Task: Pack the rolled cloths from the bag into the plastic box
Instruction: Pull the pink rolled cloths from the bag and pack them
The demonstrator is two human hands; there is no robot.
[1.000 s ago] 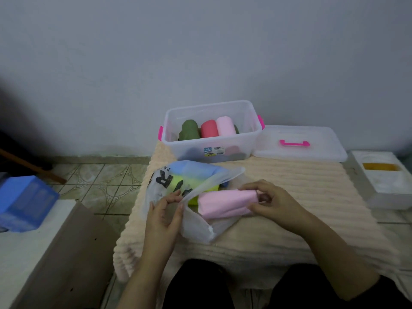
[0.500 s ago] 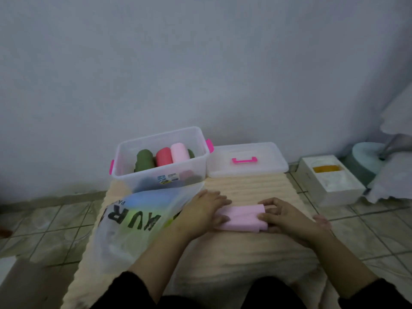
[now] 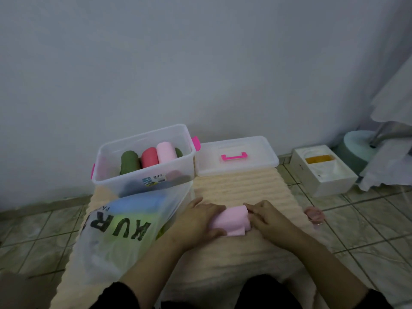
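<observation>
Both hands rest on one pale pink rolled cloth (image 3: pixel 231 220) lying on the cream ribbed-blanket-covered table (image 3: pixel 245 190). Left hand (image 3: pixel 196 219): fingers curled over the cloth's left end, thumb against its near side, clamped on it. Right hand (image 3: pixel 267 217): fingers together, pressing the cloth's right end from above.

Just left of the left fingers: translucent white plastic bag with black lettering (image 3: pixel 116 230), mouth toward the hand, blue and yellow-green cloth showing through. Beyond the left fingers: clear plastic box with pink latches (image 3: pixel 142 157), open, holding green, red and pink rolls upright. Beyond the right fingers: clear flat lid with pink handle (image 3: pixel 236 156), touching the box's right side.

Open blanket lies between fingertips and lid, and to the right up to the table's edge. Past that edge: beige tiled floor (image 3: pixel 356 230), white square carton (image 3: pixel 323 172) against the grey wall (image 3: pixel 200 63).
</observation>
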